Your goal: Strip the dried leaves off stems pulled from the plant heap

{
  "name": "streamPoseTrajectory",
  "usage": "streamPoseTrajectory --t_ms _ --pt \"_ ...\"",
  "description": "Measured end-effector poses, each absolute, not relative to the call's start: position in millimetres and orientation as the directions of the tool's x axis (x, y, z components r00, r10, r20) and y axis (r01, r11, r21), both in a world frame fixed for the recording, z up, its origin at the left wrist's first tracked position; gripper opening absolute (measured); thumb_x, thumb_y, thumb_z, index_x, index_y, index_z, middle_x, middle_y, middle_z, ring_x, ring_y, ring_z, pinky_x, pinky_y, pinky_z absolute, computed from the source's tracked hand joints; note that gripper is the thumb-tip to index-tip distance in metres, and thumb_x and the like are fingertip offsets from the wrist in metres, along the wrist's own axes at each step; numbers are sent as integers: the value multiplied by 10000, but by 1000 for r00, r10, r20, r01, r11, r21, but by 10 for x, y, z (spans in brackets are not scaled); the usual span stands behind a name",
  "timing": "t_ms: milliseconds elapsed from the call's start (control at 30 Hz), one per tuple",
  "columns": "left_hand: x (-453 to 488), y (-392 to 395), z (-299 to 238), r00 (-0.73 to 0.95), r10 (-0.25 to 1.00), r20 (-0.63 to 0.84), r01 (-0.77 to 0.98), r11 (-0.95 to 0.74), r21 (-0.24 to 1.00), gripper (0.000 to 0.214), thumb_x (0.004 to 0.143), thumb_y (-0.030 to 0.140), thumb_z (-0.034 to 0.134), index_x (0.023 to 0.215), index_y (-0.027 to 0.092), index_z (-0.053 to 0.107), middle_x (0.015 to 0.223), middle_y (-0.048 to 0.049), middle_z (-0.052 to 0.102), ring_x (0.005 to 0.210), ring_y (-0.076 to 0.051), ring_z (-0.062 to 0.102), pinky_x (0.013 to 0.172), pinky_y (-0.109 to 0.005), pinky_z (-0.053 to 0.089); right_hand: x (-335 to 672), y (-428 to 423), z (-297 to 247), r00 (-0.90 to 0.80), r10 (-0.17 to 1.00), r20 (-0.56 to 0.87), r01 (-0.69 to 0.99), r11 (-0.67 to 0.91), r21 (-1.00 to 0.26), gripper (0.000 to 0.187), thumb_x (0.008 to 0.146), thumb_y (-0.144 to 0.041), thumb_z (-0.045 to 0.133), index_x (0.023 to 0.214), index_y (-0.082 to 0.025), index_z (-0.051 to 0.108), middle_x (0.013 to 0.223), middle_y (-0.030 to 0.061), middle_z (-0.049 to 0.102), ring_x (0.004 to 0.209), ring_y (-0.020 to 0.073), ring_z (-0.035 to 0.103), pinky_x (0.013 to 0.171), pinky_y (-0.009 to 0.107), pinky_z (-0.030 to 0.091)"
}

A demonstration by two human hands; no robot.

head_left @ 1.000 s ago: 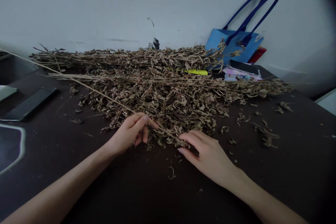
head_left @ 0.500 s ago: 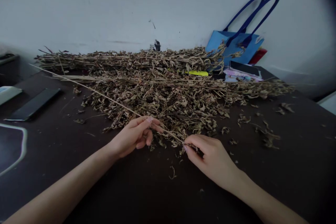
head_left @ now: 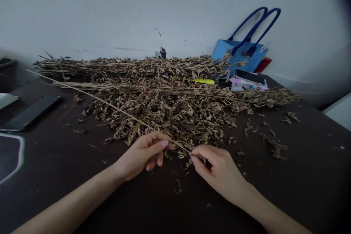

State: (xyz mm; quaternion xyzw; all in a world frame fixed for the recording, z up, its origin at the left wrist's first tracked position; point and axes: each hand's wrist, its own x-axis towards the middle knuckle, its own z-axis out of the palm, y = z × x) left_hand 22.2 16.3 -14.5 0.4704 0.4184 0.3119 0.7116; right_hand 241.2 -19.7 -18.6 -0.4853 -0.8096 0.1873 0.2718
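Observation:
A long thin dried stem (head_left: 104,101) runs from the far left down to my hands at the near edge of a big heap of dried leafy stalks (head_left: 170,95). My left hand (head_left: 142,155) pinches the stem between thumb and fingers. My right hand (head_left: 219,170) is closed in a pinch on the stem's near end, where a few dry leaves cling. Both hands hover just above the dark brown table (head_left: 301,175).
A blue bag (head_left: 241,53) with long handles leans on the white wall at the back right, with a phone and papers (head_left: 246,80) beside it. A yellow-green object (head_left: 204,81) lies in the heap. A dark flat slab (head_left: 27,113) lies at the left. Loose leaf crumbs (head_left: 274,142) dot the table.
My right hand went from lying open on the leaves to pinching the stem's end. The stem's far tip has drawn in from the left edge. Both hands shifted slightly toward me.

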Motion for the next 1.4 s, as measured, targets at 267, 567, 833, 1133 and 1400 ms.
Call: streamPoseTrajectory --t_ms 267,567,833,1133,1400 --pt "244 161 -226 380 857 -347 -1 376 927 285 856 374 530 784 107 601 430 39 512 297 -9 317 306 -125 190 2383 -225 -190 -403 872 279 666 488 -564 133 840 -173 454 783 -186 573 670 3 575 616 119 524 577 251 384" --pt "232 164 -253 411 863 -293 51 299 953 257 849 374 540 787 127 572 448 50 513 303 -14 320 314 -124 206 2390 -195 -200 -395 873 286 665 487 -566 144 845 -182 456 783 -183 587 684 9 587 634 121 533 597 251 399" --pt "193 180 -258 435 882 -181 163 120 979 229 890 344 466 816 135 528 488 45 544 313 -32 399 349 -140 312 2387 -191 -169 -413 876 251 644 475 -600 150 849 -186 456 777 -185 588 678 4 583 628 116 527 590 249 391" --pt "153 210 -267 472 865 -168 183 90 979 220 902 339 435 841 149 527 517 43 529 348 -51 444 372 -163 370 2399 -192 -149 -424 883 201 637 449 -626 163 864 -191 432 782 -187 573 677 -3 559 627 110 512 582 249 374" --pt "135 216 -217 496 848 -184 217 84 973 232 917 340 402 805 158 493 567 35 525 393 -59 480 419 -181 411 2428 -154 -103 -448 887 113 594 390 -703 166 878 -197 433 756 -187 545 649 -30 507 587 85 472 557 225 337"
